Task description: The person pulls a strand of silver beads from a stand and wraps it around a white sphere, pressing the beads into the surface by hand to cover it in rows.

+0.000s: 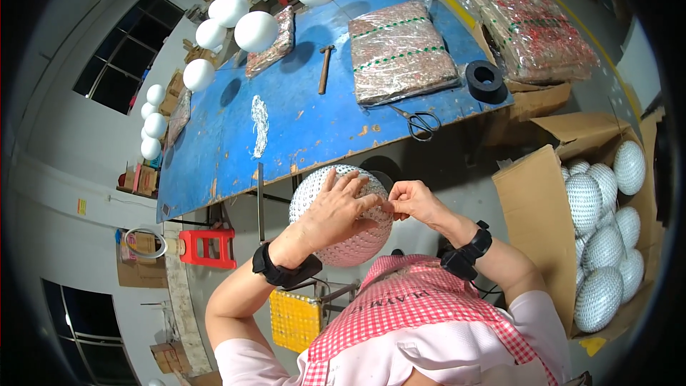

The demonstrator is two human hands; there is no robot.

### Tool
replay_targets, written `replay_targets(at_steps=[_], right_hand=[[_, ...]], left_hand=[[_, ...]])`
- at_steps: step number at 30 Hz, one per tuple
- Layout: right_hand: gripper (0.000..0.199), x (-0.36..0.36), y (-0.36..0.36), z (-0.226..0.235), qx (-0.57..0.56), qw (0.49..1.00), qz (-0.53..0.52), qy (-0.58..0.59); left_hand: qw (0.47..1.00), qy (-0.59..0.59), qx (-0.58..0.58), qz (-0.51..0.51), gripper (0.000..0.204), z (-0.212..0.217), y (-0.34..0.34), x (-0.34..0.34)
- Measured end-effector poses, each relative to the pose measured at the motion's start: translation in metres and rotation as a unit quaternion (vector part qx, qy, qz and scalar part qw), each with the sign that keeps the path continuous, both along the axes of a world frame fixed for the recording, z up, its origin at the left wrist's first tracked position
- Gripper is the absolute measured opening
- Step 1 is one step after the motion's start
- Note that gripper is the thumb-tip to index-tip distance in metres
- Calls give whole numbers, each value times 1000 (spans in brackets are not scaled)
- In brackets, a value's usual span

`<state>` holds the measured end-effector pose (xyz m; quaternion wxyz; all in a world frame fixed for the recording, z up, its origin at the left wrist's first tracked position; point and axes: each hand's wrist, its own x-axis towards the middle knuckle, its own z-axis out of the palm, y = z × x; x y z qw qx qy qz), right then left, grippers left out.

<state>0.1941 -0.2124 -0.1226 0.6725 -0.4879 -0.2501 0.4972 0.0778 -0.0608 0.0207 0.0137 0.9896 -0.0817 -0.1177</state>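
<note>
Hands on silver sequin-studded foam ball [343, 243], centre frame, below blue worktop [300, 121].
Left hand [336, 211] spread flat on top; right hand [414, 201] pinching at its surface. Risk: ball rolling under pressure, misplacing the piece.

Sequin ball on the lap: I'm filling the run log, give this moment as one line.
left hand: flat on sequin ball | right hand: pinching at ball's side | scissors: on blue table

Your only view comes from the camera on your head, looking steeply down and forward. Your left hand [336, 211] and right hand [414, 201] sit close below the lens, mid-frame; beyond them the blue counter [300, 129] stretches away, its edges bowed by the fisheye.
</note>
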Motion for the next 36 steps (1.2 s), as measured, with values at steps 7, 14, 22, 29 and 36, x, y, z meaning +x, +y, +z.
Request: replay_targets(at_steps=[7, 14, 22, 29, 36], right_hand=[[24, -7, -4, 3, -63, 997, 34, -2], [18, -3, -9, -7, -22, 999, 28, 21], [11, -5, -9, -6, 11, 999, 22, 27], [7, -7, -9, -8, 36, 995, -34, -90], [12, -10, -19, 24, -5, 945, -52, -323]], left_hand=[[999, -21, -41, 10, 41, -1, -3, -8], [999, -42, 26, 20, 43, 1, -21, -11], [996, -43, 73, -25, 43, -10, -12, -19], [997, -51, 48, 35, 49, -10, -31, -17], [999, -24, 33, -10, 47, -3, -20, -22]])
